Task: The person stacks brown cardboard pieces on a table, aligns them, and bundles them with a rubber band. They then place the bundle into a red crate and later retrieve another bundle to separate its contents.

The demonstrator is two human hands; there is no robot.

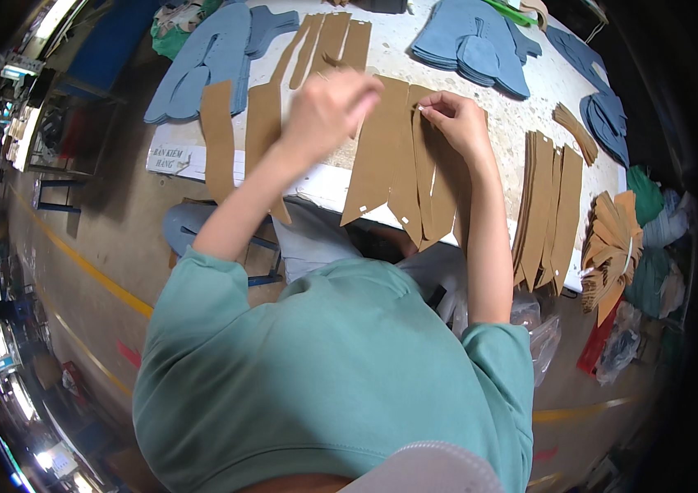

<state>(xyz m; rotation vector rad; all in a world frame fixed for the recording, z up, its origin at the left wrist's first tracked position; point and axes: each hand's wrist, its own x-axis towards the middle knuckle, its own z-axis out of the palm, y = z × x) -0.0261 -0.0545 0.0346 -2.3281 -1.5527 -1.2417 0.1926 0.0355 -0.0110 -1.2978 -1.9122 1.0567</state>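
Brown, leather-like cut pieces lie side by side along the front of the table. My right hand (460, 123) is closed in a pinch at the top end of one brown piece (424, 168), with a small white spot showing at the fingertips. To its left is another wide brown piece (377, 148) with small white marks at its lower corners. My left hand (328, 113) is raised above the pieces, and motion smears its fingers, so whether it holds anything is unclear. Below that hand lies a long brown strip (262, 131), with a curved strip (217, 140) farther left.
Blue cut pieces are stacked at the far left (201, 66) and far right (472, 49) of the white table (316, 191). Brown strips (542, 205) overlap at the right, near a tied brown bundle (616, 251). A blue stool (184, 226) stands below the table's left side.
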